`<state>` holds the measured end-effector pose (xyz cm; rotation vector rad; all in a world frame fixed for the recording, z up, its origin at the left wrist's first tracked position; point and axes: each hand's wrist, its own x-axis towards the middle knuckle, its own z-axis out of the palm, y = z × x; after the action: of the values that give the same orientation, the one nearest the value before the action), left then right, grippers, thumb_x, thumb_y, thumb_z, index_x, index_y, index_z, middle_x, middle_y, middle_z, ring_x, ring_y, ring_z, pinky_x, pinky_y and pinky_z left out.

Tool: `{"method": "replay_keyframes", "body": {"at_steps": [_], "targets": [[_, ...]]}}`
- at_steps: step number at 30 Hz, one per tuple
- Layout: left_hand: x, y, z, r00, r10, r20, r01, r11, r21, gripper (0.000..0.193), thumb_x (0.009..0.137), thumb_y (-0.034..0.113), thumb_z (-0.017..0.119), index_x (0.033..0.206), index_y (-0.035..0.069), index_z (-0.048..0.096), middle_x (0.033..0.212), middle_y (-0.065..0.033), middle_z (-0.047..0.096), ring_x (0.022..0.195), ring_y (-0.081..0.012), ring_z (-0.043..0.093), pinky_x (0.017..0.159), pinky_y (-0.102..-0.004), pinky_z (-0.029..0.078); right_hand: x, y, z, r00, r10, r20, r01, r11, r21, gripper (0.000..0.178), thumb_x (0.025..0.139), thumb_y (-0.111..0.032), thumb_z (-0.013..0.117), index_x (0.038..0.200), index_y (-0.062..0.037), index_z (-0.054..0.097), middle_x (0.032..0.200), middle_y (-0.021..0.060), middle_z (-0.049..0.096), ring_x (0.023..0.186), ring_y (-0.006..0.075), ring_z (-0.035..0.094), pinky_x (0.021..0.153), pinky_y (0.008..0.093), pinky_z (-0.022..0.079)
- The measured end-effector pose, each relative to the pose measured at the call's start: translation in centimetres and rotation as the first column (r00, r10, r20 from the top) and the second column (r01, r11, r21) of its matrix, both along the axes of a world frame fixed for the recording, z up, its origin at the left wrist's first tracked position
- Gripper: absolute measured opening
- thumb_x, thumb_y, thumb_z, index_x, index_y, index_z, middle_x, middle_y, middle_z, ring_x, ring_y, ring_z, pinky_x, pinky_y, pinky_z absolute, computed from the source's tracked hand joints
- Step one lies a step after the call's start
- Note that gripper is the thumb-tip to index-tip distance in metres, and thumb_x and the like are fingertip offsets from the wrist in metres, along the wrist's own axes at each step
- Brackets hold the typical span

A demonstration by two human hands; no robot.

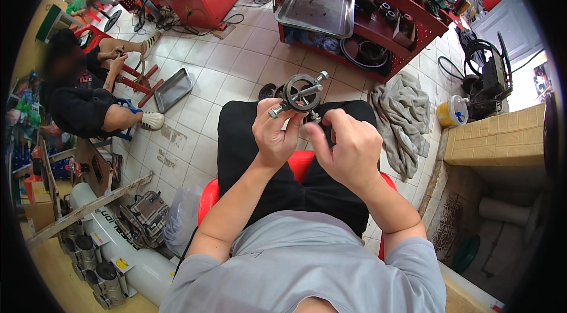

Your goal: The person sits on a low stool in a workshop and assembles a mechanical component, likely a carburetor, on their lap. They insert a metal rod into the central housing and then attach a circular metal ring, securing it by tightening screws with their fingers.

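Observation:
My left hand [276, 136] grips a round metal ring clamp [293, 84] with several bolts sticking out around its rim. It is held up above my lap, and a rod or bolt crosses its opening. Close beside the clamp's lower right bolt [315, 117] is my right hand [352, 149]. Its thumb stands apart from the bent index finger, with a gap between them, and the other fingers curl inward. I see nothing held in it; whether the thumb touches the bolt, I cannot tell.
Ahead stands a red tool cart [378, 23] carrying a metal tray [316, 6]. A grey cloth [403, 118] lies on the tiled floor at right, near a yellow tub [453, 111]. Another person [88, 88] sits at left near a floor tray [173, 90]. A white tank [139, 254] is lower left.

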<state>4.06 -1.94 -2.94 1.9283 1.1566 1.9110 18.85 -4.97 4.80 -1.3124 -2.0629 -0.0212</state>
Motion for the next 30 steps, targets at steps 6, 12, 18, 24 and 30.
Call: {"method": "replay_keyframes", "body": {"at_steps": [6,12,18,24,30], "targets": [[0.1,-0.1,0.1,1.0,-0.013,-0.009,0.013,1.0,-0.024,0.015,0.074,-0.001,0.075,0.087,0.003,0.07,0.089,-0.0058,0.07,0.082,-0.0251,0.061,0.072,-0.036,0.047,-0.1,0.4,-1.1,1.0,0.016,0.005,-0.016,0.997,0.081,0.025,0.08,-0.028,0.073,0.081,-0.0076,0.058,0.055,0.0022,0.05,0.043,0.0193,0.049,0.043,0.0309,0.035],[-0.1,0.2,-0.1,0.999,-0.018,-0.047,0.018,1.0,0.019,0.015,0.075,-0.005,0.073,0.088,0.001,0.069,0.089,-0.0081,0.068,0.077,-0.0224,0.062,0.066,-0.0319,0.049,-0.4,-0.2,0.4,0.997,-0.018,-0.078,0.017,1.0,-0.011,0.021,0.083,-0.025,0.07,0.084,-0.0069,0.059,0.056,0.0021,0.051,0.043,0.0191,0.049,0.043,0.031,0.035],[0.2,-0.1,0.1,1.0,-0.003,-0.027,0.003,1.0,0.001,0.016,0.074,-0.003,0.074,0.088,0.002,0.069,0.089,-0.0072,0.069,0.08,-0.0243,0.062,0.07,-0.0338,0.048,0.1,0.3,-1.1,0.999,0.011,0.035,-0.014,0.997,0.069,0.021,0.083,-0.024,0.07,0.086,-0.0078,0.058,0.055,0.0025,0.05,0.043,0.019,0.049,0.043,0.0309,0.035],[0.2,-0.3,-0.1,1.0,-0.026,-0.003,0.025,0.999,-0.034,0.017,0.072,-0.003,0.075,0.087,0.002,0.07,0.09,-0.0062,0.07,0.083,-0.0259,0.063,0.073,-0.0359,0.048,-0.3,0.2,-0.5,1.0,-0.011,-0.004,0.011,0.997,0.071,0.022,0.085,-0.023,0.068,0.074,-0.0088,0.055,0.055,0.0028,0.051,0.042,0.0196,0.049,0.043,0.0318,0.036],[0.3,-0.2,-0.2,1.0,-0.015,0.001,0.015,1.0,-0.008,0.017,0.072,-0.003,0.076,0.087,0.002,0.07,0.09,-0.0062,0.07,0.082,-0.0262,0.063,0.072,-0.0363,0.048,0.1,0.3,-1.2,0.999,0.038,-0.031,-0.037,0.999,0.038,0.02,0.083,-0.023,0.07,0.078,-0.0082,0.056,0.056,0.0026,0.051,0.043,0.0196,0.049,0.042,0.0319,0.035]]}}
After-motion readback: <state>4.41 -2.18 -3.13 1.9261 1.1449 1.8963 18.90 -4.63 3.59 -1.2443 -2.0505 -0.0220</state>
